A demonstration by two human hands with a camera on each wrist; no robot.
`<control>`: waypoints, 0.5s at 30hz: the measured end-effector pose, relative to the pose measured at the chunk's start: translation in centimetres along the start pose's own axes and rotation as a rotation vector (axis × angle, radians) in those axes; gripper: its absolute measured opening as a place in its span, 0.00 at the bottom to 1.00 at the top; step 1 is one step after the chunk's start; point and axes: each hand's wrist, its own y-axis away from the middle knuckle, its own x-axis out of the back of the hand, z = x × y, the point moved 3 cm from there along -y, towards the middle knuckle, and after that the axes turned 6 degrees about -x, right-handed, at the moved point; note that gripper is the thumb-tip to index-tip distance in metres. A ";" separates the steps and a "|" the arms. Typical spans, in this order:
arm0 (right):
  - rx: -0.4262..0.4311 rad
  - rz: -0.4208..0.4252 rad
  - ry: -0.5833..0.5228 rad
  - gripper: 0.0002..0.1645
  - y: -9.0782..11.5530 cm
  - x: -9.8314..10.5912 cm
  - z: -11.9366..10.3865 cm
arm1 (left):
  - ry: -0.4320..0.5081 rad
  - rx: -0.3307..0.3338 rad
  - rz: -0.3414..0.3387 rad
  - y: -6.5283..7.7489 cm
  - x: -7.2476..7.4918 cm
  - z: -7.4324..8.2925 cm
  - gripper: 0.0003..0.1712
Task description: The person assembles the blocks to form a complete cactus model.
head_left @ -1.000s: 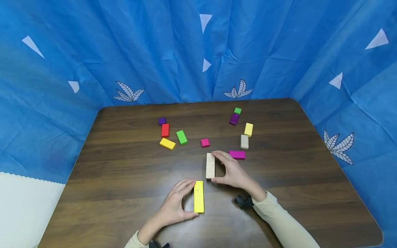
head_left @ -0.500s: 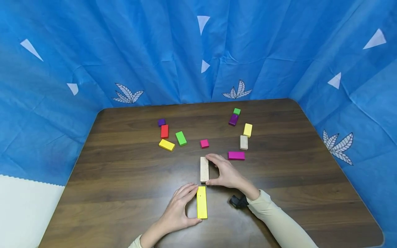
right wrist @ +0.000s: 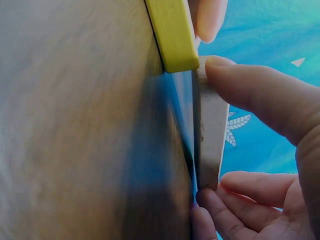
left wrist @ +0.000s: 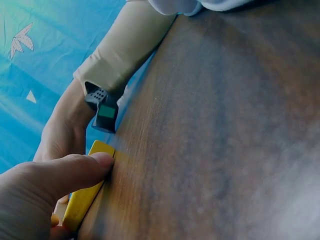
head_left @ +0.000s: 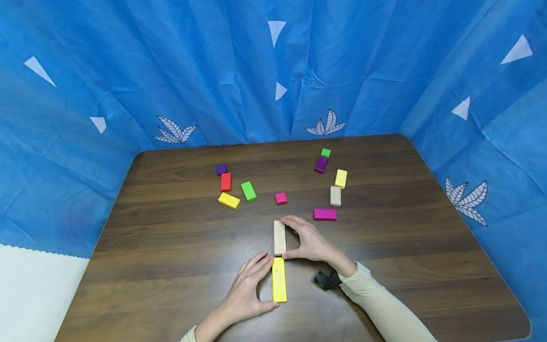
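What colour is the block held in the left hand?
The block in the left hand is yellow, seen best in the head view.

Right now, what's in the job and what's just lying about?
In the job:
long yellow block, in the left hand
long pale block, in the right hand

Apparently lying about:
indigo block
red block
short yellow block
larger green block
pink block
magenta block
short pale block
pale yellow block
purple block
small green block

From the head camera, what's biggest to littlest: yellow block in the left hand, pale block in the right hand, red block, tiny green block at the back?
1. Yellow block
2. Pale block
3. Red block
4. Tiny green block
The first is nearest, which may make it look bigger.
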 end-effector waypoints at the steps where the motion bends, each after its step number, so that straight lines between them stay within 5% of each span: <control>1: -0.003 -0.003 -0.001 0.54 0.0 0.0 0.0 | 0.002 0.002 -0.003 0.0 0.0 0.0 0.59; 15: 0.014 -0.018 0.009 0.52 0.1 -0.3 -0.4 | -0.003 -0.006 -0.017 0.1 -0.3 -0.1 0.60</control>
